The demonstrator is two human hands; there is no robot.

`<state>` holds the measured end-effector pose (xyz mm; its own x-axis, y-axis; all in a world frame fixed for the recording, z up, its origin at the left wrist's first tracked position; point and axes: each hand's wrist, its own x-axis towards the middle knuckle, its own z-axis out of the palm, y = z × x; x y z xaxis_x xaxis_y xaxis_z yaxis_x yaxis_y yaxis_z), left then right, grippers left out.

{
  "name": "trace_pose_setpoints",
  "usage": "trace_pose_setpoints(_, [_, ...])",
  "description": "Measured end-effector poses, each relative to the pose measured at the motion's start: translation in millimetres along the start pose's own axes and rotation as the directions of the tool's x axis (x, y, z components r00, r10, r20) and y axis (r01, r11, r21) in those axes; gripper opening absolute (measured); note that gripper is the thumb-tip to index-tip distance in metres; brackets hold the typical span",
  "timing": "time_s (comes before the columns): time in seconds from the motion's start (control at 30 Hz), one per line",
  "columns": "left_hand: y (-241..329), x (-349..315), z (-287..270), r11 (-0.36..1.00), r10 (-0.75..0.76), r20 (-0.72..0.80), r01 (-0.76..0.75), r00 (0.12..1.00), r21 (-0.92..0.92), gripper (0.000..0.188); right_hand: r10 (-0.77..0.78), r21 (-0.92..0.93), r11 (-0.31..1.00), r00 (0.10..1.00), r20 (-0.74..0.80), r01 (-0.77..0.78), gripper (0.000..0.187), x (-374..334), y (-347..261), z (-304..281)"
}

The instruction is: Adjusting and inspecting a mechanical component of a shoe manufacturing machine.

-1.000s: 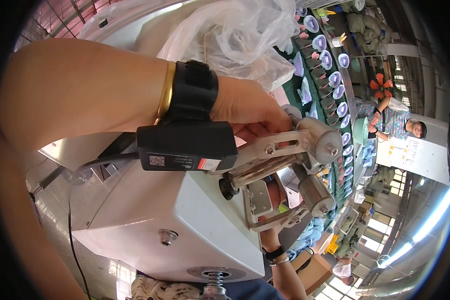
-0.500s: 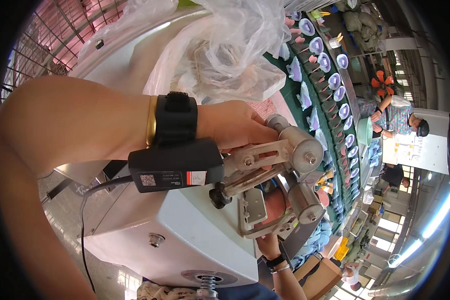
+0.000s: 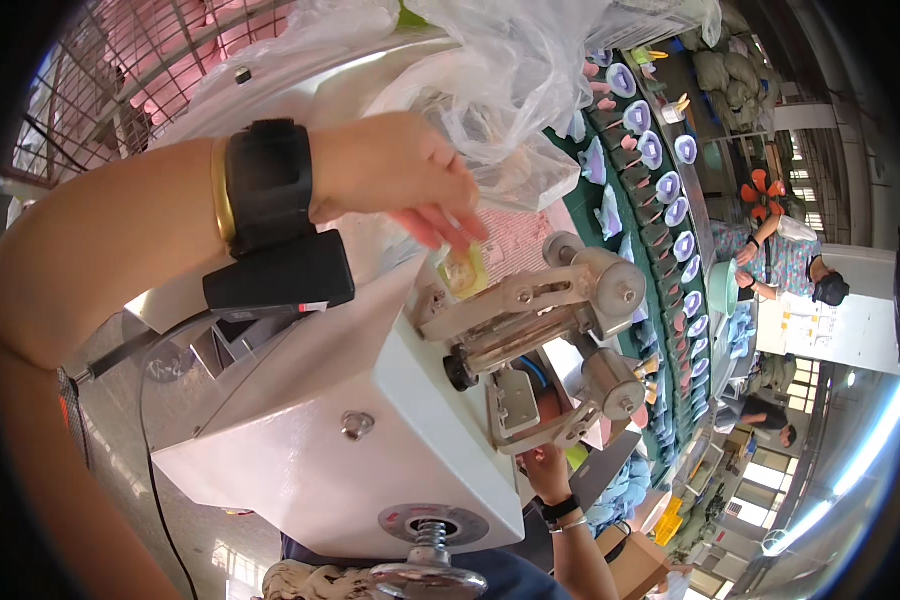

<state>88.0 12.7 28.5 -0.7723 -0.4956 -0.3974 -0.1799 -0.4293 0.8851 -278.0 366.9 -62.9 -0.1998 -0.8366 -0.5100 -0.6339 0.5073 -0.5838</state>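
Note:
My left hand (image 3: 410, 170) hangs over the white machine (image 3: 310, 450), fingers bent down and slightly apart, a little blurred. Its fingertips are at a small yellow-rimmed piece (image 3: 463, 272) beside the metal arms; whether they touch it is unclear. No held object shows in this hand. On top of the machine sits a metal roller assembly (image 3: 605, 290) with a second roller (image 3: 612, 384) below it. Under the lower bracket (image 3: 540, 440) is my right hand (image 3: 545, 470), its fingers mostly hidden by the metal. What it grips, if anything, cannot be seen.
Crumpled clear plastic (image 3: 510, 70) lies beyond the machine. A curved green conveyor (image 3: 620, 215) carries rows of purple pieces. A wire cage (image 3: 160, 70) stands at the far left, a cardboard box (image 3: 635, 560) lower right. Another person (image 3: 795, 250) works by a green basin (image 3: 722, 288).
My left hand has left the upper roller and moved left and up, to the yellow-rimmed piece. My right hand stays under the bracket. The view has shifted, showing a handwheel below the machine.

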Motion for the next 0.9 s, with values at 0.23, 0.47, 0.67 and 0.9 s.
trace_pose_setpoints(0.23, [4.6,23.8,23.8,0.854,0.288,-0.056,-0.282,0.956,-0.436,0.025,-0.197,-0.139,0.97,0.98,0.017,0.198,0.011,12.4,-40.1,7.9])
trace_pose_setpoints(0.47, [-11.8,10.8,18.0,0.973,0.151,0.217,-0.183,0.964,0.138,0.015,-0.232,-0.109,0.966,0.972,0.028,0.234,0.011,5.4,-43.0,4.3])
trace_pose_setpoints(0.67, [-0.4,10.5,15.5,0.775,0.28,0.134,-0.306,0.951,0.553,0.028,-0.209,-0.148,0.966,0.977,0.048,0.214,0.01,8.9,-27.0,6.7])
trace_pose_setpoints(0.9, [10.9,-21.2,12.6,0.896,0.299,0.031,-0.292,0.954,0.335,0.024,-0.126,0.163,0.978,0.991,-0.053,0.133,0.018,23.3,-66.9,-17.1])
